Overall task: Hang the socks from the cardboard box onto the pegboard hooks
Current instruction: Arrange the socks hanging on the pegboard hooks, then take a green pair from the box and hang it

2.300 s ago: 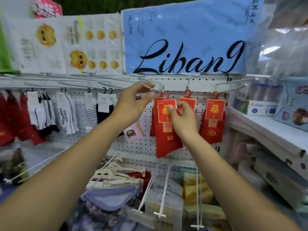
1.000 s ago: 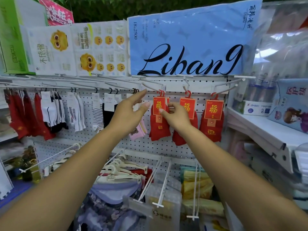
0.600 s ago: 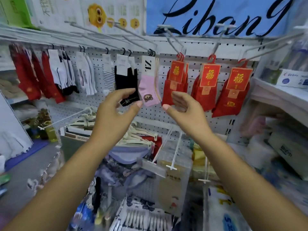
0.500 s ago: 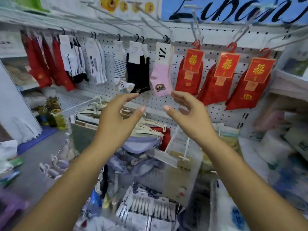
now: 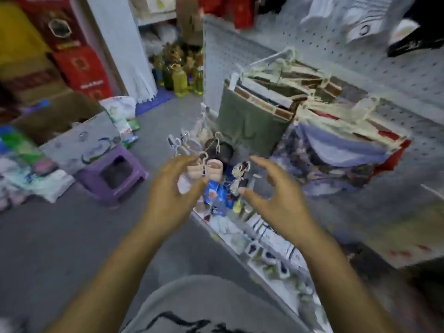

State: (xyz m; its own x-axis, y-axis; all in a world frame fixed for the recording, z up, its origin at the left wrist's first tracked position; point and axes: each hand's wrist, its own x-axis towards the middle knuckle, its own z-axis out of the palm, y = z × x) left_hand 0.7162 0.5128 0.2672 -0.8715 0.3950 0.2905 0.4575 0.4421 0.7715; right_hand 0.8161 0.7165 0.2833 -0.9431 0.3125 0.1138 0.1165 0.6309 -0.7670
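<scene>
The view is blurred and tilted down toward the floor. My left hand (image 5: 171,188) and my right hand (image 5: 271,191) hover side by side in mid-air, fingers spread and relaxed, holding nothing. The white pegboard (image 5: 300,44) runs along the upper right, with dark and white socks (image 5: 406,32) hanging at its top edge. A cardboard box (image 5: 60,116) stands open on the floor at the left, beyond my left hand; its contents are too blurred to make out.
A purple plastic stool (image 5: 113,176) stands on the grey floor (image 5: 48,236) by the box. Hanging garments on white hangers (image 5: 312,99) and small packaged goods (image 5: 216,179) jut from the lower pegboard ahead of my hands. Red cartons (image 5: 77,56) and bottles (image 5: 180,78) stand behind.
My right hand let go of the red socks, now hanging on their hook. Both hands dropped away from the pegboard and my view swung down and left toward the floor and box.
</scene>
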